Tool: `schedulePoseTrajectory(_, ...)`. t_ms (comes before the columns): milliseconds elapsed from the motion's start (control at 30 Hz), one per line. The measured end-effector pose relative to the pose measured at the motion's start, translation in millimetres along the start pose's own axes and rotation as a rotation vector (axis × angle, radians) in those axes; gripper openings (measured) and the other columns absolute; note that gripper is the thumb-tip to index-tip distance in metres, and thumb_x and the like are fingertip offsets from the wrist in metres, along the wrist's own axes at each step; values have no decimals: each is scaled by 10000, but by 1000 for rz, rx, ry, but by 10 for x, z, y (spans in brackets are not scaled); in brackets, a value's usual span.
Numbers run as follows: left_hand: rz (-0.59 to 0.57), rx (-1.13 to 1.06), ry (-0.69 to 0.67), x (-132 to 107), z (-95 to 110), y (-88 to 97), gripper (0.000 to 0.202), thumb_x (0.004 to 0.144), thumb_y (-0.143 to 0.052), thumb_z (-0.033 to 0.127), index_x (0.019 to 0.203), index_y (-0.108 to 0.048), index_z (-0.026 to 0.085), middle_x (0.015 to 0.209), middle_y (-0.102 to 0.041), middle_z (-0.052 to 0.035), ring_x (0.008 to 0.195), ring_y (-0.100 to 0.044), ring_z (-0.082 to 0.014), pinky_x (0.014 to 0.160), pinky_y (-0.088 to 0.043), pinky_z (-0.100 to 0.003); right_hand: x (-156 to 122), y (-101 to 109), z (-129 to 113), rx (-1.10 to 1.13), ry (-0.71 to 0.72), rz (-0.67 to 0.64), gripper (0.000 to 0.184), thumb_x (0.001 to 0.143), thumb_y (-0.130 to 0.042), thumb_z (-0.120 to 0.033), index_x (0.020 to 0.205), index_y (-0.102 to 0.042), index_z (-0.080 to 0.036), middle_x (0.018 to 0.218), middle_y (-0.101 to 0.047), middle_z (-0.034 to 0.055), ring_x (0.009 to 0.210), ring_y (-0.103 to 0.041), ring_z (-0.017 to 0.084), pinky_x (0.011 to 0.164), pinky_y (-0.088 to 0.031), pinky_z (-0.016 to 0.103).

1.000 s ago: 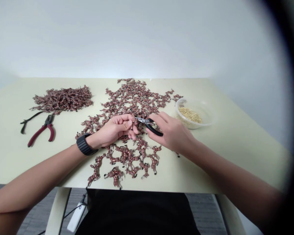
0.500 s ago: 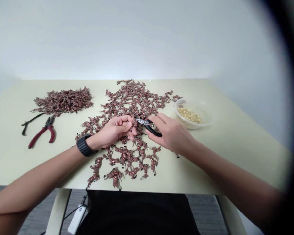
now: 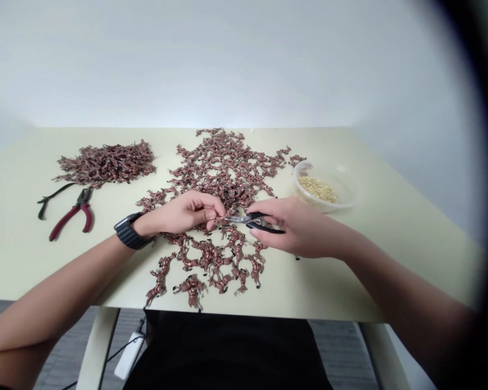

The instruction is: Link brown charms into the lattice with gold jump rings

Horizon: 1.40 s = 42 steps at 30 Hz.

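My left hand [image 3: 187,213], with a black watch [image 3: 127,231] on the wrist, is closed in a pinch on a small brown figure that its fingers mostly hide. My right hand [image 3: 296,227] grips black-handled pliers [image 3: 250,220], whose metal tips point left and meet the left fingertips. Both hands hover over a wide spread of small brown horse-like figures [image 3: 223,173] on the pale table [image 3: 390,238]. More of these figures [image 3: 211,265] lie in front of the hands near the table's front edge.
A heap of the same brown figures [image 3: 106,162] lies at the far left. Red-handled pliers [image 3: 71,214] and a black tool [image 3: 51,197] lie beside it. A clear plastic bowl [image 3: 325,187] with small golden bits stands at the right. A white device [image 3: 129,355] hangs below the table.
My right hand turned and dropped slightly, so the pliers now lie level instead of slanted. My left hand rolled palm-down, still pinching at the plier tips.
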<state>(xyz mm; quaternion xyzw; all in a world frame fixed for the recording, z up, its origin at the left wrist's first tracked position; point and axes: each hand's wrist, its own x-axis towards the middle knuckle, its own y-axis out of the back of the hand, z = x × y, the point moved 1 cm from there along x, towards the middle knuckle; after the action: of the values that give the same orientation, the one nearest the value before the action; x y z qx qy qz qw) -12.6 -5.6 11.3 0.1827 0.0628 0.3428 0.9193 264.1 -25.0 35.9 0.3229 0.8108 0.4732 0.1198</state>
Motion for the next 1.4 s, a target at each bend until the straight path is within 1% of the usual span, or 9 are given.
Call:
schedulePoseTrajectory(100,-84,-31,8,-7,13,-23,255,1028,-523,330,982,-736,199,761,-662,-56,690,-613,-164,697,-492,-274,14,28,35,218,-27,-181,232,987,-560,-406,1054,-688,-225,671,-543,-39,560,-438,107,527,-349,241)
schedulePoseTrajectory(200,-132,-82,7,-10,27,-67,247,1012,-557,332,980,-768,207,778,-689,-73,703,-637,-178,702,-509,-287,36,22,80,411,-37,-334,267,1005,-543,-428,1091,-692,-224,740,-567,-23,602,-465,108,540,-388,235)
schedulePoseTrajectory(300,-141,-135,7,-5,37,-110,259,1012,-563,357,966,-770,208,803,-693,-86,729,-645,-187,718,-516,-302,49,39,110,517,-16,-392,304,1018,-527,-449,1078,-693,-202,774,-576,-9,622,-486,108,548,-407,236)
schedulePoseTrajectory(400,-55,-233,3,15,36,-133,234,1017,-561,366,955,-715,201,802,-677,-72,682,-590,-159,674,-482,-281,35,94,140,510,-42,-313,326,1015,-532,-478,1100,-676,-198,752,-561,-17,589,-464,102,519,-388,235)
schedulePoseTrajectory(567,94,-391,-3,52,12,-151,216,1029,-546,375,949,-620,189,868,-660,-56,575,-417,-104,567,-347,-250,3,91,160,165,-119,48,286,984,-573,-459,1125,-659,-226,713,-555,-18,575,-473,125,513,-366,263)
schedulePoseTrajectory(667,105,-400,13,54,-7,-164,217,1031,-544,377,969,-617,183,906,-661,-65,569,-404,-99,545,-306,-255,11,-8,121,-94,-37,285,273,949,-609,-385,1160,-643,-215,838,-631,33,656,-532,156,580,-413,293)
schedulePoseTrajectory(733,99,-404,26,49,-12,-173,230,1032,-543,382,957,-618,177,887,-662,-63,557,-394,-96,537,-291,-257,16,-73,91,-214,47,367,306,941,-614,-351,1203,-616,-193,969,-657,78,736,-567,176,624,-447,306)
schedulePoseTrajectory(967,94,-443,15,52,-3,-180,223,1039,-544,356,933,-588,165,893,-684,-59,540,-410,-76,513,-269,-243,-7,-112,77,-497,104,381,323,993,-544,-363,1233,-593,-154,948,-610,91,707,-527,170,553,-415,292)
schedulePoseTrajectory(1400,93,-459,23,48,-32,-182,191,1039,-553,343,964,-542,168,917,-713,-65,544,-459,-71,501,-295,-219,-13,-118,80,-577,110,364,346,1011,-536,-367,1249,-612,-127,968,-623,87,705,-538,155,536,-401,277)
